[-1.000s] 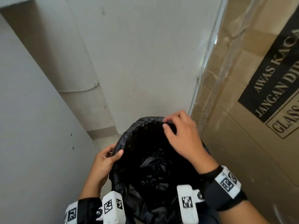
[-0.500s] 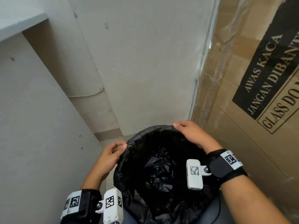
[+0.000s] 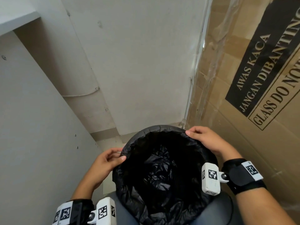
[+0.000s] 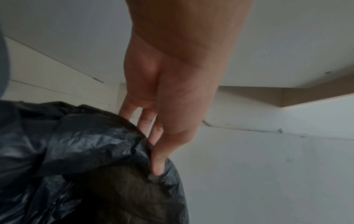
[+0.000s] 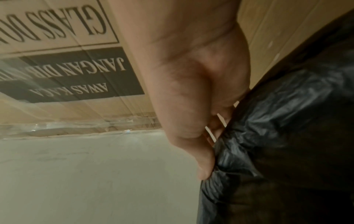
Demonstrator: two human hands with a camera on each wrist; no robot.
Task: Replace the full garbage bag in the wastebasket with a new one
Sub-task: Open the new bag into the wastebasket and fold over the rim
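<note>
A black garbage bag [image 3: 162, 169] lines the wastebasket, its edge folded out over the round rim; the basket itself is hidden under the plastic. Crumpled bag plastic lies deep inside. My left hand [image 3: 120, 154] holds the rim on the left, thumb on top of the fold and fingers outside; in the left wrist view the left hand [image 4: 155, 151] pinches the bag [image 4: 86, 144]. My right hand [image 3: 193, 133] grips the far right of the rim, and the right wrist view shows the right hand [image 5: 206, 151] pinching the bag's fold [image 5: 268, 136].
A large cardboard box [image 3: 259, 78] with a glass warning label stands tight against the basket's right side. A white wall [image 3: 138, 62] is behind, and a white panel [image 3: 32, 127] closes in the left. My grey-trousered knees [image 3: 219, 208] flank the basket.
My right hand has slid from the far rim round to the far right side. The bag's edge now lies more evenly over the rim. The left hand stays at the left rim.
</note>
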